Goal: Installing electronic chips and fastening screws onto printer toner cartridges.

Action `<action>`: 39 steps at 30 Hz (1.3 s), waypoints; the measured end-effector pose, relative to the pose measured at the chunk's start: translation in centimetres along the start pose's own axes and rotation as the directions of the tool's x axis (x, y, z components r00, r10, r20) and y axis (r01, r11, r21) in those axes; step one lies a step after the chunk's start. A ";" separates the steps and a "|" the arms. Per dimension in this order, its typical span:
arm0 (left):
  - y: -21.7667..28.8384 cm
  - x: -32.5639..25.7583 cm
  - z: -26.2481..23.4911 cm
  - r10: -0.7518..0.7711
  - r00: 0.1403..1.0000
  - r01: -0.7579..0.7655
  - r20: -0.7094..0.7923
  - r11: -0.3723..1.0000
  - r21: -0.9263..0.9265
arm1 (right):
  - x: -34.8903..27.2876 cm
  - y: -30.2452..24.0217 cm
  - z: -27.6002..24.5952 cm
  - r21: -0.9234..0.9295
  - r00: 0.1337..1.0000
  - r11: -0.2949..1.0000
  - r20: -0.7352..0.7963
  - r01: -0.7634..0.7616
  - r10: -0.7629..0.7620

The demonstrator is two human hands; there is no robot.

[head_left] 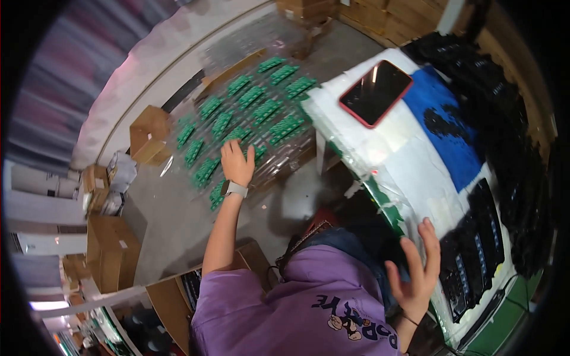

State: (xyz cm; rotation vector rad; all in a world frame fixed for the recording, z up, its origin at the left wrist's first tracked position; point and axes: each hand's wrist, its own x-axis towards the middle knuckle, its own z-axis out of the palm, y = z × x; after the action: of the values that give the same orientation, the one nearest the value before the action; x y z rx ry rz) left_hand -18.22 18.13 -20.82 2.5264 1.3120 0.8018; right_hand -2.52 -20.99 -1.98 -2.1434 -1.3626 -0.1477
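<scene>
My left hand (pixel 238 166), with a watch on its wrist, reaches over a clear plastic tray (pixel 276 160) of green parts that look like small circuit boards (pixel 267 111). Its thumb stands apart from the fingers, and the fingertips are at one of the green pieces; whether they touch it I cannot tell. My right hand (pixel 417 274) is raised beside the worktable's near edge, fingers spread, holding nothing. Close to it on the table lie black flat pieces (pixel 475 255) with bluish strips.
On the white-covered worktable (pixel 392 160) lie a red-cased phone (pixel 376 94), a blue cloth (pixel 445 127) and a heap of black pieces (pixel 522 172). Cardboard boxes (pixel 113 252) stand on the floor at left. An open carton (pixel 169 302) is close to my left side.
</scene>
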 end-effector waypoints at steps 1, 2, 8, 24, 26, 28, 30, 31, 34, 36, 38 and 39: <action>-3.8 -2.0 1.0 -0.027 1.000 0.027 -0.015 0.999 0.023 | 0.8 -0.4 1.1 0.042 0.999 0.999 0.029 0.023 -0.024; -6.9 -4.3 2.1 -0.038 0.997 0.028 0.064 0.988 0.149 | 1.5 -0.7 1.8 0.070 0.998 0.997 0.058 0.036 -0.040; -10.1 -7.3 3.7 -0.079 0.966 0.023 0.247 0.974 0.224 | 3.4 -1.1 3.7 0.036 0.995 0.999 0.096 0.027 -0.031; -7.2 1.9 4.1 0.088 0.866 -0.153 0.493 0.984 0.092 | 8.6 -1.9 7.4 -0.096 0.996 0.992 -0.008 0.083 -0.084; -7.1 2.7 3.1 0.122 0.914 -0.181 0.387 0.976 0.119 | 8.6 -1.7 7.6 -0.098 0.998 0.993 -0.006 0.064 -0.065; -8.0 4.0 2.4 0.155 0.949 -0.202 0.276 0.968 0.147 | 8.6 -1.9 8.1 -0.112 0.997 0.991 -0.012 0.070 -0.072; -9.0 6.8 2.3 -0.003 0.960 -0.086 0.279 0.948 0.306 | 8.6 -2.0 8.4 -0.139 0.998 0.989 -0.026 0.053 -0.057; -9.8 8.0 2.7 -0.056 0.942 -0.054 0.331 0.948 0.315 | 8.7 -2.1 8.5 -0.159 0.998 0.986 -0.041 0.049 -0.057; -13.5 9.2 5.4 0.122 0.907 -0.214 0.404 0.958 0.191 | 9.0 -2.3 8.5 -0.150 0.999 0.988 -0.030 0.024 -0.029; -14.1 8.9 6.5 0.085 0.902 -0.202 0.423 0.949 0.240 | 9.0 -2.2 8.6 -0.157 0.999 0.988 -0.029 0.008 -0.013; -15.8 8.7 7.2 0.030 0.921 -0.063 0.388 0.995 0.071 | 9.1 -2.4 8.5 -0.154 1.000 0.988 -0.025 -0.004 0.000; -15.3 8.7 7.5 0.026 0.923 -0.082 0.384 0.988 0.131 | 9.1 -2.4 8.6 -0.162 0.999 0.987 -0.034 -0.009 0.004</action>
State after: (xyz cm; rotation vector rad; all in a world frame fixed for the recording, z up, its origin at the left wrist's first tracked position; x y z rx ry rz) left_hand -20.85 34.77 -29.81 2.6592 1.2081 0.2038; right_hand -2.11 -8.48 -4.42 -2.2673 -1.3656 -0.2998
